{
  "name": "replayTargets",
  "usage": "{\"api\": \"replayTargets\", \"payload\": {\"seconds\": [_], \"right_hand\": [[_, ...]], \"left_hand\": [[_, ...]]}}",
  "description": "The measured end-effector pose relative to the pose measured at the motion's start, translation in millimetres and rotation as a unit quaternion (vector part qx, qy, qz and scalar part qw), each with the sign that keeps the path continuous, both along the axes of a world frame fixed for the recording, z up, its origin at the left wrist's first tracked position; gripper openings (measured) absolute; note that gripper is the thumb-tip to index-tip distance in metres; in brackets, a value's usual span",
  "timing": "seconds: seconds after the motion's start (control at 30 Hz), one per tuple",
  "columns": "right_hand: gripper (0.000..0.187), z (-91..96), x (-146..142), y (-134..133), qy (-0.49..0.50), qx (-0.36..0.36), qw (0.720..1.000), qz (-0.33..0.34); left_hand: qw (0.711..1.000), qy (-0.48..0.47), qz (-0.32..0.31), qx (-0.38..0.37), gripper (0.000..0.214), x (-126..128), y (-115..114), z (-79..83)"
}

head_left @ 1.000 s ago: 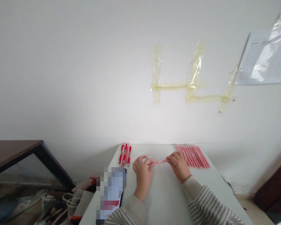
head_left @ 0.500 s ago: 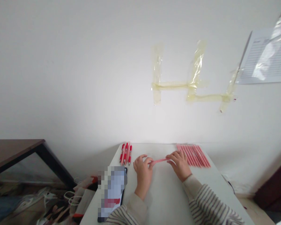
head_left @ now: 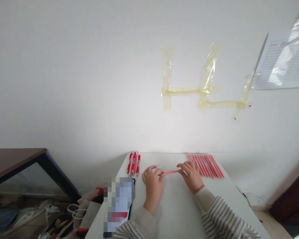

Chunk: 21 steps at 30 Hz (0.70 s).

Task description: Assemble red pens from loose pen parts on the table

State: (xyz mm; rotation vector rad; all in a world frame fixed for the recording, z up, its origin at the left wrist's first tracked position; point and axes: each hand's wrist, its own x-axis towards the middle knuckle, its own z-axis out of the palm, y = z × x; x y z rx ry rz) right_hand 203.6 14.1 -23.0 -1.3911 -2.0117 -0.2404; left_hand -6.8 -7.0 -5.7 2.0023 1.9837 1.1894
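Note:
Above the white table [head_left: 174, 212] I hold one pink pen barrel [head_left: 171, 172] crosswise between both hands. My left hand [head_left: 152, 186] pinches its left end with thumb and fingertips. Its right end is pinched by my right hand [head_left: 192, 176]. A small group of red and pink pens [head_left: 133, 164] lies at the table's far left. To the far right a row of several pink barrels [head_left: 206, 165] lies side by side, just beyond my right hand.
A phone with a blurred screen [head_left: 118, 206] lies at the table's left edge. A dark side table [head_left: 17, 162] stands to the left, with cables and bags [head_left: 72, 212] on the floor. Tape strips [head_left: 201, 91] and a paper sheet [head_left: 281, 63] hang on the wall.
The hands and the pink barrel have barely moved; the left fingers have shifted slightly on the barrel's end.

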Motion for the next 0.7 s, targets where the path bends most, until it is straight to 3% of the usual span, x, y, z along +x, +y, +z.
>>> {"api": "replayTargets", "payload": {"seconds": [0.7], "right_hand": [[0.026,2.1,5.4,0.4,0.043,-0.074,0.996,0.022]], "left_hand": [[0.999,0.01,0.003,0.032,0.009,-3.0,4.9,-6.5]]}}
